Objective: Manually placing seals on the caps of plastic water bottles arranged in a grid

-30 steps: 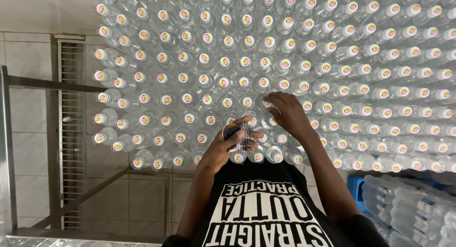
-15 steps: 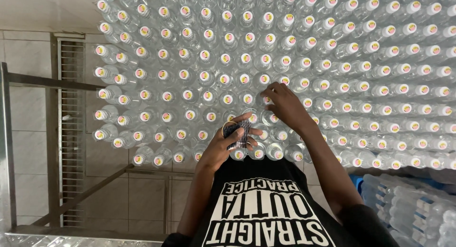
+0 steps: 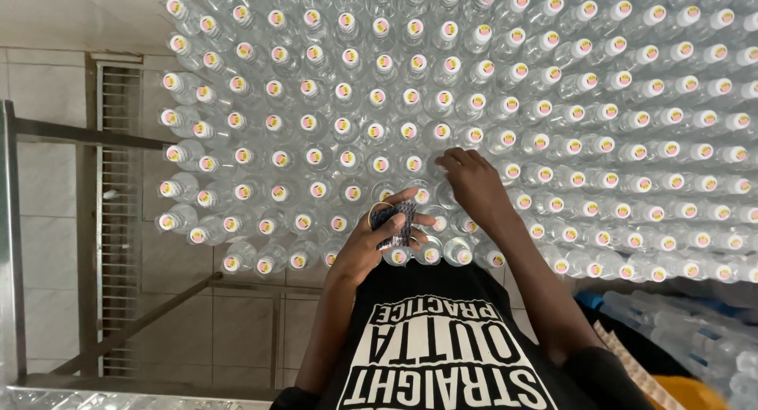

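From the head camera, looking straight down, a dense field of clear plastic bottles (image 3: pixel 474 110) stands upright in rows, each capped in white with a pink-and-yellow top, so every long axis points up toward the lens and only caps and shoulders show. The left hand (image 3: pixel 371 240) sits at the near edge of the field, its grip closed around a small dark stack of sleeves or labels (image 3: pixel 395 223), with the thumb across the top and the fingers curled beneath. The right hand (image 3: pixel 474 185) reaches a little farther in, just ahead and to the right of the left; its fingers are bent down onto the caps of the near rows, and whether they pinch anything I cannot tell. The bottles under those fingertips lie directly below and forward of the right hand, which is the nearer one. A metal frame (image 3: pixel 79 134) and tiled floor (image 3: pixel 47 189) lie off to the left.
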